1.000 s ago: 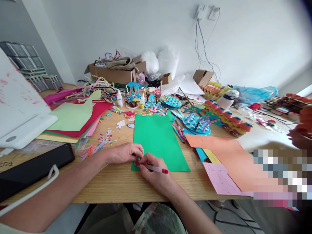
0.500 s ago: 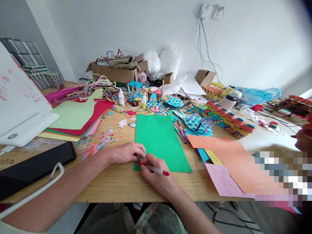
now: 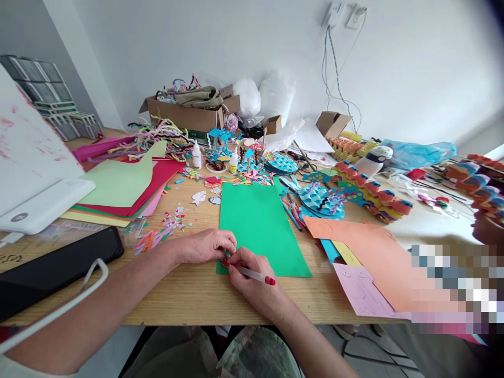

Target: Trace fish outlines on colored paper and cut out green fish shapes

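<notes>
My right hand (image 3: 254, 278) is closed around a red-capped pen (image 3: 258, 275) with a pale barrel, its tip hidden by the fingers. My left hand (image 3: 210, 245) is curled, with its fingertips pinching down on a small red paper cutout (image 3: 224, 262). That cutout lies at the near left corner of a green sheet (image 3: 255, 220), and most of it is covered by both hands. Up and to the left of the green sheet are a white fish cutout (image 3: 199, 197) and a grey-white one (image 3: 214, 200).
A stack of coloured paper (image 3: 118, 189), paper scraps (image 3: 169, 226) and a black phone-like slab (image 3: 63, 268) lie left. Glue bottles (image 3: 197, 156) and blue paper crafts (image 3: 321, 200) stand behind. To the right are an orange sheet (image 3: 366, 252) and a person's partly visible hand (image 3: 486, 228).
The view has shifted very slightly. My hands and the pen keep nearly the same pose over the red cutout. At far right, the other person's colourful craft has moved further into view.
</notes>
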The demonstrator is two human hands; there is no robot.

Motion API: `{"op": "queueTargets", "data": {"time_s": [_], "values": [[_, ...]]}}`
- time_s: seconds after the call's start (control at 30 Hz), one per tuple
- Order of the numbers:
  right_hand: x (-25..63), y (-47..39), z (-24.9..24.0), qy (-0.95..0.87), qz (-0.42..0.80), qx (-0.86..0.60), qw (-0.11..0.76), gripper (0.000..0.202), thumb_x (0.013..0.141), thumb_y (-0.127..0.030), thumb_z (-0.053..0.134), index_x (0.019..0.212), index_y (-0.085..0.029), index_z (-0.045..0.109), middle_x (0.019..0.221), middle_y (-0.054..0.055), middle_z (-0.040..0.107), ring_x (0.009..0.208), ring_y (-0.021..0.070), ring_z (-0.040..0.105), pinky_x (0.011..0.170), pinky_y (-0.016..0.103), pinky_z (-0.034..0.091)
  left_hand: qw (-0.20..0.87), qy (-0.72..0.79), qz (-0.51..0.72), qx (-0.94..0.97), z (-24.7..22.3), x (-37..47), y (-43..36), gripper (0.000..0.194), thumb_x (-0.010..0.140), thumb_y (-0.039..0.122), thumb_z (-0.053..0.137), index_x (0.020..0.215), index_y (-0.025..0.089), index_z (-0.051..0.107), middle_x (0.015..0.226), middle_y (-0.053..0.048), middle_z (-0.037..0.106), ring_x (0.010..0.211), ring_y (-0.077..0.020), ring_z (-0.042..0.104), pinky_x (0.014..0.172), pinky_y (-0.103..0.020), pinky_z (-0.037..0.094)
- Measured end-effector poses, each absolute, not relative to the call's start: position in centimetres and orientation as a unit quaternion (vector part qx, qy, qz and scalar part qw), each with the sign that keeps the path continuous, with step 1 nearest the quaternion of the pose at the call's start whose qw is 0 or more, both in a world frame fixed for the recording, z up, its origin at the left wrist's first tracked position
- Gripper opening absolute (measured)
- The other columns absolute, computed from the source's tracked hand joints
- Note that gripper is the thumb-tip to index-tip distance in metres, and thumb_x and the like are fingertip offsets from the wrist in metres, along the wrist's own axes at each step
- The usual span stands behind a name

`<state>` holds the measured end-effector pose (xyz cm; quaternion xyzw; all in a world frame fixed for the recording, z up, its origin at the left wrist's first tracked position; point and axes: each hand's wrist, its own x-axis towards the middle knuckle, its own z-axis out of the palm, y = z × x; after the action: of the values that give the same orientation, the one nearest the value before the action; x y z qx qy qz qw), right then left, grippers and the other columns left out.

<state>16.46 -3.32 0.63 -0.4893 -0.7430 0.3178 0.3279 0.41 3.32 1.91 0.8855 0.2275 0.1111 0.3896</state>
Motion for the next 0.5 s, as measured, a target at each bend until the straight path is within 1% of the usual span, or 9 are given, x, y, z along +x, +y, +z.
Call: {"op": "queueTargets", "data": {"time_s": [0.23,0.5], "values": [[16.52,-3.33,0.55,-0.752,0.31,-0.477,0.333,0.012,0.068,-0.01,0.045,0.066,-0.019,0.053,0.056,-0.004,0.057,0.044,0.0072,0.045,0.043,0.017,0.031,0.392,0.232,0.108,0.884,1.99,0.33,3.25,0.019,0.077,0.003,0.049,0.065,0.015,0.059,0.086,-0.001,0.052,0.08,-0.0118,0.051,0.076,-0.02,0.039],[16.62,-3.39,0.57,-0.757,0.305,-0.477,0.326,0.013,0.068,-0.011,0.045,0.066,-0.02,0.053,0.055,-0.004,0.058,0.046,0.0088,0.048,0.044,0.018,0.033,0.389,0.233,0.109,0.884,1.89,0.39,3.3,0.019,0.077,0.004,0.049,0.066,0.015,0.06,0.087,-0.001,0.052,0.081,-0.0118,0.051,0.076,-0.02,0.039]]}}
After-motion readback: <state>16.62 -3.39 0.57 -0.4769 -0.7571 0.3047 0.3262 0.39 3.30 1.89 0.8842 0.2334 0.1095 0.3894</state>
